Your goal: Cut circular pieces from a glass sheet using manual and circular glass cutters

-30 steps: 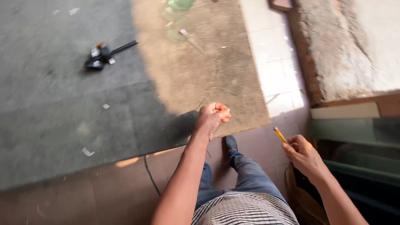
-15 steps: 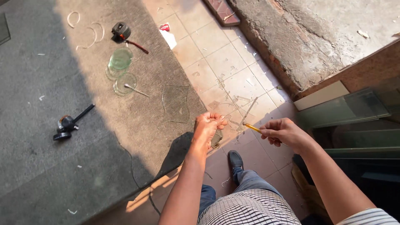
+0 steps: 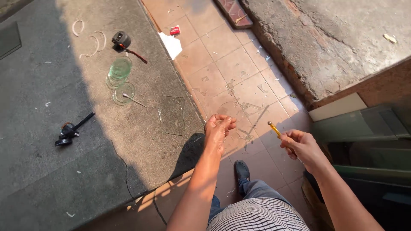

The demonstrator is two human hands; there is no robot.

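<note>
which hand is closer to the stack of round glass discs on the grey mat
Left. The left hand hangs past the mat's edge, right of and below the glass discs. The right hand, holding a yellow tool, is farther right over the tiles.

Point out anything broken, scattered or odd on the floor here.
Thin glass offcuts and slivers lie scattered over the tiled floor ahead of the left hand. Curved glass strips lie loose on the grey mat beside round glass discs. The right hand holds a yellow-handled tool.
</note>
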